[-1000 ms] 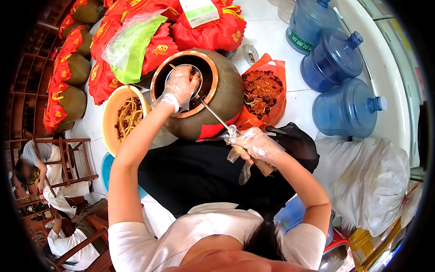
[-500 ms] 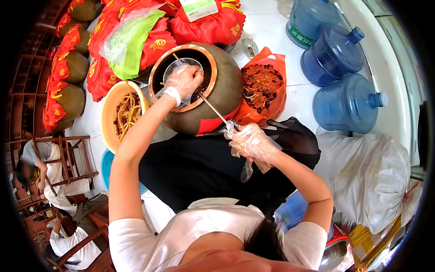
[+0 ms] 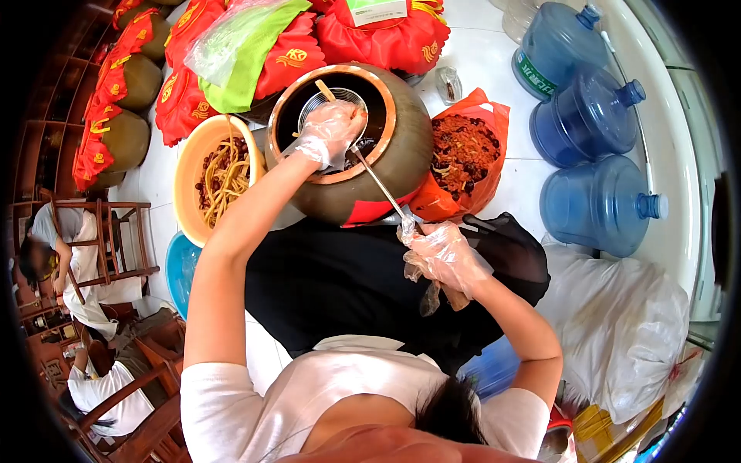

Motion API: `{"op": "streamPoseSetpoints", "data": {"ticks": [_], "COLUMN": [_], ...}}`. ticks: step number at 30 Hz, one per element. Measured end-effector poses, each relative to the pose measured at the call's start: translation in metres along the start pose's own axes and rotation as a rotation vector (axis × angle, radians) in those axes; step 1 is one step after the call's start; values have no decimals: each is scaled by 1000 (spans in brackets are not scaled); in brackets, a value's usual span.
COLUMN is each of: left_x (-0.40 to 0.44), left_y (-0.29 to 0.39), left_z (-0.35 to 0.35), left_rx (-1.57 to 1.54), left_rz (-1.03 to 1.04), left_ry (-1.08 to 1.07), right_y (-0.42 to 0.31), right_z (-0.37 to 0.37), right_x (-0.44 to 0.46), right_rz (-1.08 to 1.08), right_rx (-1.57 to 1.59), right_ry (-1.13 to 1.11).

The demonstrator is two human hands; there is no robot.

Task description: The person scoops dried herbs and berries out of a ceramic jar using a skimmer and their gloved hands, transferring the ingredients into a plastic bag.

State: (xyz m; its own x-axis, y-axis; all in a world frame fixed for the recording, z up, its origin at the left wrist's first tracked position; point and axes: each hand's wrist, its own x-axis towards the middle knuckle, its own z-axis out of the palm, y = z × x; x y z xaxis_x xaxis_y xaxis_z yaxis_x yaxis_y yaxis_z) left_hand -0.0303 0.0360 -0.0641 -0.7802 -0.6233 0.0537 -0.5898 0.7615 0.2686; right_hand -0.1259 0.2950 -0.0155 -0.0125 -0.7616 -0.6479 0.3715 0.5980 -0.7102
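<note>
My left hand (image 3: 334,127), in a clear plastic glove, is inside the mouth of a big brown clay jar (image 3: 401,131). Its fingers are curled over a round metal strainer (image 3: 356,98); what they hold is hidden. A pale yellow strip (image 3: 325,90) sticks up beside the hand. My gloved right hand (image 3: 441,251) grips a long metal handle (image 3: 384,187) that slants into the jar, apparently the strainer's. Left of the jar stands a yellow tub (image 3: 182,189) with long pickled beans and dark red pieces. On the right, a red plastic bag (image 3: 494,174) holds a chopped red mixture.
Red-cloth-covered jars (image 3: 378,38) stand behind, one carrying a green and white box (image 3: 377,11). Blue water jugs (image 3: 594,204) line the right side, above a white sack (image 3: 617,324). A blue basin (image 3: 179,270) is at left. Two people (image 3: 116,405) sit by wooden chairs.
The whole view has shifted slightly. My left hand stays in the jar over the strainer, which shows a little differently, and the yellow strip now stands out more. My right hand keeps the handle.
</note>
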Motion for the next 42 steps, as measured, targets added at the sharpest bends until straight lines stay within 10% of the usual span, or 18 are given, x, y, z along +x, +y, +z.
{"op": "streamPoseSetpoints", "data": {"ticks": [5,18,26,29,32,42], "left_x": [3,0,8,16,20,-32], "left_y": [-18,-9,6,-6,-27,-23], "left_z": [17,8,-46,-63,-70,-55], "left_rx": [340,162,-126,-293,-235,-884], "left_rz": [293,75,61,-91,127,-213], "left_ry": [145,66,-262,-447,-311,-380], "right_y": [6,9,14,7,5,7], "right_z": [0,-9,-11,-10,-11,-8], "right_x": [3,7,9,3,4,6], "right_rz": [-17,65,-497,-117,-71,-62], "right_rx": [130,346,-474,-83,35,3], "right_ry": [-29,-95,-17,19,-35,-5]}}
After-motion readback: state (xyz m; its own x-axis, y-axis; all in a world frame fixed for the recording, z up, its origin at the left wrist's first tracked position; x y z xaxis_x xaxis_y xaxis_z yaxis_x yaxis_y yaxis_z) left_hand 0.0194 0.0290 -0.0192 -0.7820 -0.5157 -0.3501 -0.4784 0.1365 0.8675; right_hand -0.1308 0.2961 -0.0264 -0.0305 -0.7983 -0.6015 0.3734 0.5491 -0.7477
